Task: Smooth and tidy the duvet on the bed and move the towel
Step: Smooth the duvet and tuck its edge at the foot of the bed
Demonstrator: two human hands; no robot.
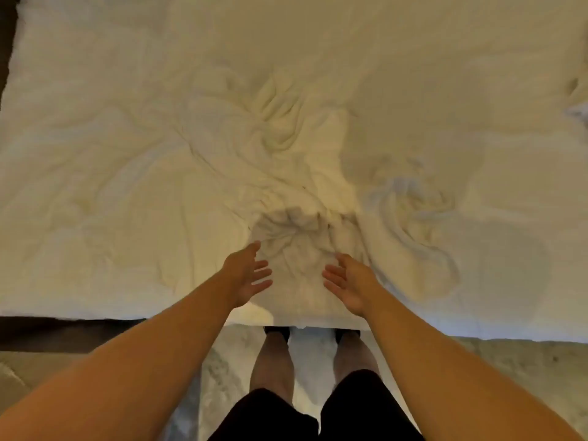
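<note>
Reaching with the left hand (pixel 246 275) and right hand (pixel 348 283) both released, palms facing, the person should grasp the crumpled white cloth towel (pixel 296 249) between them, sparing the wrinkled cream duvet (pixel 127 186) beneath.

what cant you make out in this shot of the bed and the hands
- Head view: the duvet runs off the top and right edges, so its far end is unseen.
- White fabric at the right edge is cut off; towel or not, I cannot tell.
- The bunched cloth between left hand and right hand is soft and same-coloured; separate piece or duvet fold is unclear.
- The feet are hidden under the bed edge.
</note>
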